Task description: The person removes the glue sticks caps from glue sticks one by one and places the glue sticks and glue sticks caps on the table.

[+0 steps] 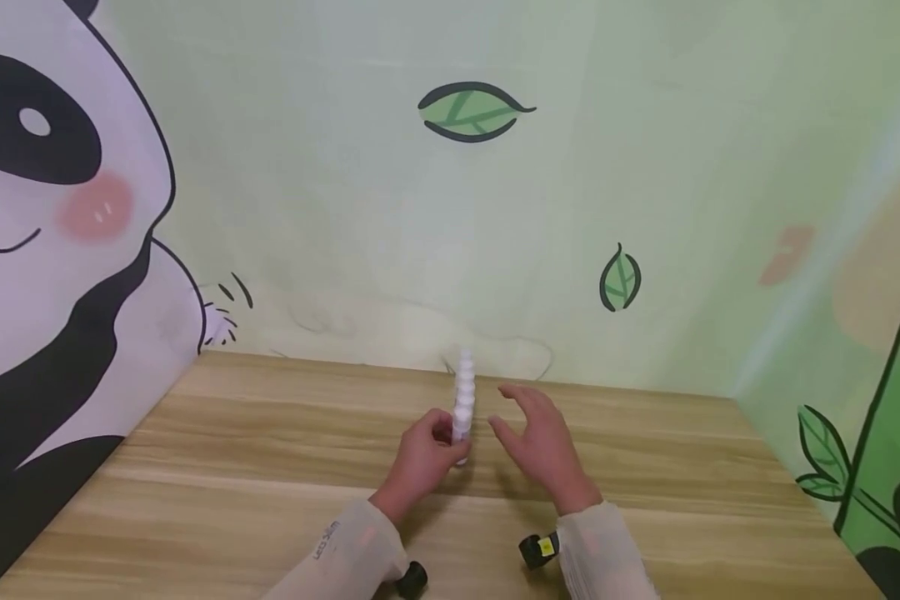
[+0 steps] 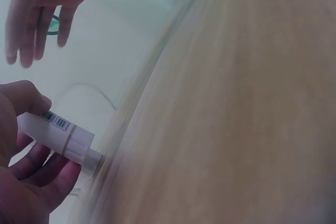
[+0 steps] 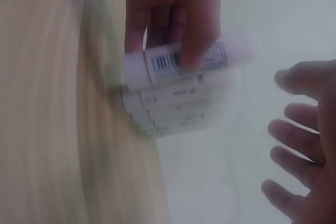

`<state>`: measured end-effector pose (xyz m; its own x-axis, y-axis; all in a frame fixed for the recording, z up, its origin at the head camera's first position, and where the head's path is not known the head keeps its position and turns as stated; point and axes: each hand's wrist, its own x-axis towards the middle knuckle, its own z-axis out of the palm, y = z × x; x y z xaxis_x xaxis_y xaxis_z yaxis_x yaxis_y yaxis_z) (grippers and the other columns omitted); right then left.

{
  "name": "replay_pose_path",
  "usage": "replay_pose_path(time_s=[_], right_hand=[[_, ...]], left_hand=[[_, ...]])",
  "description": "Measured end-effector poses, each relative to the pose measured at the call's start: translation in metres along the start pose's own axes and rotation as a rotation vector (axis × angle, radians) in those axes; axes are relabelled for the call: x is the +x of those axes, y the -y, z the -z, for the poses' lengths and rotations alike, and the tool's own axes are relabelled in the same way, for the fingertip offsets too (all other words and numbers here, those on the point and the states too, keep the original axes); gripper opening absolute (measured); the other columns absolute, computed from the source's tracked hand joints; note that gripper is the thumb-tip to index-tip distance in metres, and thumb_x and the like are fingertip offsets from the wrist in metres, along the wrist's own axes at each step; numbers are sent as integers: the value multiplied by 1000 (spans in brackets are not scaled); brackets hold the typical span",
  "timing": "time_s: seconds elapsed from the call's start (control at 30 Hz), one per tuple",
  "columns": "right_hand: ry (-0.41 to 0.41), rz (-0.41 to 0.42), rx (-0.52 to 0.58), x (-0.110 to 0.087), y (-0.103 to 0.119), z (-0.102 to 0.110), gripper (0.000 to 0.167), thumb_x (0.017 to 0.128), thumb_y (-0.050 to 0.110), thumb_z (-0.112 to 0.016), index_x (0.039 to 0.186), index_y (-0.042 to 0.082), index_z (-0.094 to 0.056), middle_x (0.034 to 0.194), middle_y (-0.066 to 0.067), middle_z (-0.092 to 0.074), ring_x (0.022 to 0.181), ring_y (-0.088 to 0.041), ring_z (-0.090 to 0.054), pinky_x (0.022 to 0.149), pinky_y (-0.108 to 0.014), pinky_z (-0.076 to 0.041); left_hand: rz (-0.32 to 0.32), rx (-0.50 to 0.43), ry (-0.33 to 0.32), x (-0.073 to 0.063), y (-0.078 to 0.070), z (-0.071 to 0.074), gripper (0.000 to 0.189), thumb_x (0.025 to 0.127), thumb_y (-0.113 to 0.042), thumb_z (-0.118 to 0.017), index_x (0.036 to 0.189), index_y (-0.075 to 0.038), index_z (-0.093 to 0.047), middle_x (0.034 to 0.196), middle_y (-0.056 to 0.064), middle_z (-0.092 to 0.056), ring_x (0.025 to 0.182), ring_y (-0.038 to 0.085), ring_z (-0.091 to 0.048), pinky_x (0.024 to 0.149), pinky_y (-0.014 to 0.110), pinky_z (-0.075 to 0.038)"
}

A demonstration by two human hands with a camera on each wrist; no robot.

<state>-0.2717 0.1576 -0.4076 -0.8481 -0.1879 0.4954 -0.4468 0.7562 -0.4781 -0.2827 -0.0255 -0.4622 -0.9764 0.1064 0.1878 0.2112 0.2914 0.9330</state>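
Observation:
Several slim white bottles (image 1: 466, 375) stand in a row that runs away from me over the wooden table. My left hand (image 1: 422, 454) holds the nearest white bottle (image 3: 164, 62), its thumb on one side and fingers on the other. A label with a barcode faces the right wrist camera, and the bottle's end is close to the tabletop in the left wrist view. To the right of the row, my right hand (image 1: 542, 442) is held apart from the bottles, with its fingers spread and nothing in them.
The wooden table (image 1: 270, 408) reaches back to a pale green wall (image 1: 330, 208) printed with leaves and a large panda. Black wrist devices are strapped under both sleeves, the right one (image 1: 538, 550) bearing a yellow label.

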Motion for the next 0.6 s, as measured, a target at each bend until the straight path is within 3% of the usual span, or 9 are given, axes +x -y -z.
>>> replay_pose_path(time_s=[0.17, 0.33, 0.6], right_hand=[[9, -38, 162, -3, 7, -4, 41, 84, 26, -76, 121, 12, -65, 117, -5, -69, 115, -24, -61, 100, -46, -48], [23, -123, 334, -12, 14, -14, 40, 81, 29, -78, 118, 17, -67, 114, 3, -69, 111, -17, -61, 95, -43, -49], [-15, -166, 448, -29, 21, -22, 29, 81, 32, -78, 108, 24, -70, 108, 9, -69, 103, -12, -61, 87, -40, -50]], left_hand=[[-32, -27, 5, -5, -4, -1, 21, 84, -16, -72, 100, -11, -60, 96, 4, -65, 90, 16, -62, 82, 33, -56], [-72, -46, 5, -11, -7, -3, 21, 83, -13, -72, 101, -13, -62, 95, 2, -65, 91, 16, -62, 81, 29, -56], [-104, -62, 49, -29, -12, -3, 24, 83, -10, -71, 105, -14, -62, 100, 3, -66, 97, 16, -64, 82, 25, -56]])
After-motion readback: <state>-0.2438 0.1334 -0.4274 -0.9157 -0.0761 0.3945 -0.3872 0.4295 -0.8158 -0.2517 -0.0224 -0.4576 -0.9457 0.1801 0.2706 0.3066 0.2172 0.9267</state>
